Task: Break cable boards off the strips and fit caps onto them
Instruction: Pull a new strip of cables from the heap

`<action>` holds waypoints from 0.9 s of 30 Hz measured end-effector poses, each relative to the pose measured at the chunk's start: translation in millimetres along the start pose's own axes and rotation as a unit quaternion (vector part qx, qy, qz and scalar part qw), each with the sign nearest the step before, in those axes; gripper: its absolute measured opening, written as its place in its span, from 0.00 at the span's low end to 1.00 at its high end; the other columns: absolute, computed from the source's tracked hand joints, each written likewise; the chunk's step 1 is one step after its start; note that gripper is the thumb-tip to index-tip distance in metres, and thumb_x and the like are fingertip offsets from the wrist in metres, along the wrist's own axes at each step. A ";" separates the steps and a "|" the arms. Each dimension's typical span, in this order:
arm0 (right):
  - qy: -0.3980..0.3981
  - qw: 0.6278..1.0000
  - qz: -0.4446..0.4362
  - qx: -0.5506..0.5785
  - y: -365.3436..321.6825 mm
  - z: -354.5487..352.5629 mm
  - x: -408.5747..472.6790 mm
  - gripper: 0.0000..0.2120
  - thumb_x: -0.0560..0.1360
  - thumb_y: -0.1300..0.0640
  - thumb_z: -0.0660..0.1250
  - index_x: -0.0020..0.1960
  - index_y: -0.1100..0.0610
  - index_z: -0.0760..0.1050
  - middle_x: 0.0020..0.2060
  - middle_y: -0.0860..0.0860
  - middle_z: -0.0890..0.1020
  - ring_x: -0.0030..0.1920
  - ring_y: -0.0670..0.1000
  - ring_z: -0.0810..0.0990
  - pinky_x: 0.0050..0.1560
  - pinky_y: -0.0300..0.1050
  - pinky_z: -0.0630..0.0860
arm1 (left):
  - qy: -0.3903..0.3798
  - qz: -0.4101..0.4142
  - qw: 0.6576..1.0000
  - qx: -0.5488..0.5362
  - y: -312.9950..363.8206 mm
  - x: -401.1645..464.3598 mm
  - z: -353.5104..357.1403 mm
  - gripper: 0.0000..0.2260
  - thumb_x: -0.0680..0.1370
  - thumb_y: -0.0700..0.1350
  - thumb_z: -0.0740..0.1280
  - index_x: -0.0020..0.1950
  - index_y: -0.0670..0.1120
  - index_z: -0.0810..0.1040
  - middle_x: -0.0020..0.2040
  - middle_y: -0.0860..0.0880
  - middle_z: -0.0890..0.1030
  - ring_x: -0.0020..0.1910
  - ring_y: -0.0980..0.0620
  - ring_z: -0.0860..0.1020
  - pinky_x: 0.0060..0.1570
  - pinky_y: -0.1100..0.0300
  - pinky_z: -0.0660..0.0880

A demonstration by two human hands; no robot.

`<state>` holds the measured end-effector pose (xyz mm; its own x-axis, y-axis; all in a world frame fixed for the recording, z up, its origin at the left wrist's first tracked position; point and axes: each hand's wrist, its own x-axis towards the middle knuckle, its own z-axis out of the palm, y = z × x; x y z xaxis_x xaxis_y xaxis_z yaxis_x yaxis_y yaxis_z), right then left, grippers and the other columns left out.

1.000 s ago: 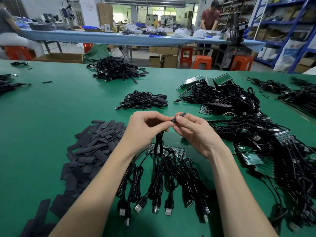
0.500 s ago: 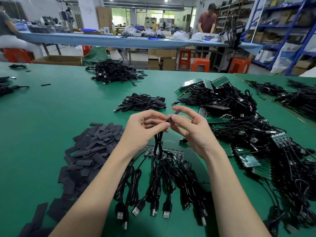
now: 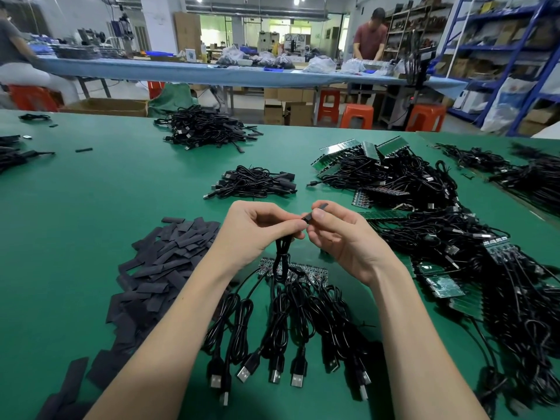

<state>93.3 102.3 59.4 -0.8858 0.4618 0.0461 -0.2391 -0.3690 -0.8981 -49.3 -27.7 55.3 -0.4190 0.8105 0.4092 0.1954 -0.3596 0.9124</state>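
Since a moment ago the right hand [image 3: 342, 237] has slid the small black cap [image 3: 318, 209] closer to the left hand [image 3: 257, 228]. Both pinch tight at chest height (clear of the green desk [image 3: 91, 207]): left grips the thin black cable [image 3: 281, 247] to steady its end, right grips the cap.

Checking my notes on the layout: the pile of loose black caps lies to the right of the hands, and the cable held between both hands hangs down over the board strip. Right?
Not quite. The head view shows the pile of black caps to the left of the hands, beside the left hand. The rest holds: the cable, held with the right hand too, hangs over the board strip.
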 end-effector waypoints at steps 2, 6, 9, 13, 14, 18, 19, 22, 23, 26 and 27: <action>-0.011 1.000 0.003 -0.016 0.8 -0.2 0.1 0.10 0.73 0.60 0.71 0.53 0.58 0.74 0.29 0.47 0.82 0.32 0.43 0.81 0.46 0.37 0.81 | -0.001 -0.006 1.000 -0.005 -0.6 -0.1 -0.9 0.03 0.70 0.40 0.78 0.42 0.47 0.88 0.39 0.41 0.86 0.39 0.48 0.86 0.45 0.62 0.80; -0.004 0.999 -0.006 -0.033 2.0 2.6 0.7 0.10 0.72 0.60 0.72 0.51 0.58 0.76 0.32 0.49 0.83 0.34 0.46 0.82 0.46 0.39 0.81 | 0.004 -0.009 1.000 -0.007 -3.0 0.2 -4.0 0.05 0.68 0.44 0.79 0.42 0.46 0.88 0.41 0.41 0.87 0.40 0.47 0.86 0.45 0.61 0.80; 0.026 0.998 -0.039 -0.049 3.2 8.5 2.9 0.12 0.70 0.60 0.75 0.53 0.57 0.80 0.43 0.57 0.86 0.39 0.50 0.85 0.46 0.41 0.81 | 0.017 -0.006 1.000 -0.002 -6.5 1.4 -5.6 0.04 0.69 0.43 0.79 0.43 0.46 0.87 0.41 0.42 0.87 0.39 0.48 0.86 0.45 0.63 0.80; 0.058 0.992 -0.100 -0.047 5.8 20.9 5.2 0.16 0.70 0.58 0.75 0.57 0.52 0.81 0.47 0.59 0.87 0.45 0.53 0.86 0.49 0.43 0.81 | 0.052 0.002 0.998 -0.026 -9.9 2.4 -5.4 0.04 0.69 0.44 0.78 0.42 0.46 0.87 0.40 0.42 0.86 0.38 0.48 0.86 0.43 0.62 0.81; 0.067 0.991 -0.109 -0.043 6.3 24.4 5.5 0.14 0.70 0.57 0.76 0.56 0.51 0.83 0.48 0.59 0.87 0.46 0.53 0.86 0.49 0.43 0.81 | 0.056 0.003 0.998 -0.027 -10.8 2.9 -5.5 0.04 0.70 0.44 0.79 0.43 0.46 0.87 0.39 0.41 0.86 0.39 0.48 0.86 0.44 0.62 0.81; 0.090 0.987 -0.126 -0.030 6.4 34.1 5.5 0.14 0.67 0.56 0.78 0.53 0.48 0.86 0.47 0.58 0.87 0.46 0.52 0.85 0.48 0.42 0.81 | 0.058 0.000 0.998 -0.036 -11.8 3.3 -5.3 0.07 0.69 0.46 0.80 0.44 0.45 0.87 0.40 0.40 0.86 0.39 0.47 0.86 0.44 0.61 0.81; 0.092 0.987 -0.126 -0.027 6.1 35.5 5.4 0.14 0.67 0.56 0.78 0.52 0.48 0.86 0.47 0.58 0.87 0.46 0.52 0.85 0.48 0.42 0.82 | 0.060 -0.001 0.997 -0.041 -11.8 3.6 -5.3 0.09 0.69 0.47 0.80 0.44 0.45 0.87 0.40 0.40 0.86 0.39 0.47 0.86 0.44 0.61 0.81; 0.102 0.987 -0.120 -0.015 5.5 37.8 5.6 0.13 0.66 0.55 0.78 0.50 0.50 0.87 0.47 0.57 0.87 0.46 0.52 0.85 0.49 0.42 0.81 | 0.064 -0.009 0.997 -0.048 -11.6 3.9 -6.1 0.11 0.67 0.49 0.80 0.44 0.45 0.87 0.40 0.40 0.86 0.39 0.46 0.86 0.45 0.60 0.81; 0.105 0.987 -0.118 -0.012 5.7 37.8 5.9 0.13 0.65 0.55 0.78 0.50 0.50 0.87 0.46 0.57 0.87 0.46 0.53 0.85 0.50 0.42 0.81 | 0.063 -0.009 0.997 -0.047 -11.9 3.7 -6.3 0.11 0.67 0.50 0.80 0.43 0.45 0.87 0.40 0.40 0.86 0.39 0.46 0.86 0.44 0.60 0.81; 0.106 0.988 -0.108 -0.005 6.1 36.4 6.8 0.12 0.65 0.56 0.78 0.48 0.51 0.87 0.45 0.57 0.87 0.47 0.53 0.85 0.52 0.44 0.82 | 0.058 -0.012 0.997 -0.040 -12.0 2.7 -6.2 0.10 0.67 0.50 0.80 0.43 0.46 0.87 0.40 0.41 0.86 0.39 0.46 0.86 0.44 0.61 0.81; 0.106 0.989 -0.105 -0.001 5.9 35.8 6.9 0.12 0.65 0.57 0.77 0.48 0.52 0.87 0.45 0.57 0.87 0.46 0.52 0.85 0.52 0.44 0.82 | 0.058 -0.013 0.997 -0.040 -12.1 2.4 -6.4 0.10 0.67 0.50 0.81 0.43 0.46 0.87 0.40 0.41 0.86 0.39 0.46 0.86 0.44 0.61 0.80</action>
<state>71.6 74.5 70.1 -0.7136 0.6864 0.1399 -0.4078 -0.2446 -0.8797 -58.3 -24.4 45.3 -0.5239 0.7626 0.3795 0.1138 -0.3789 0.9184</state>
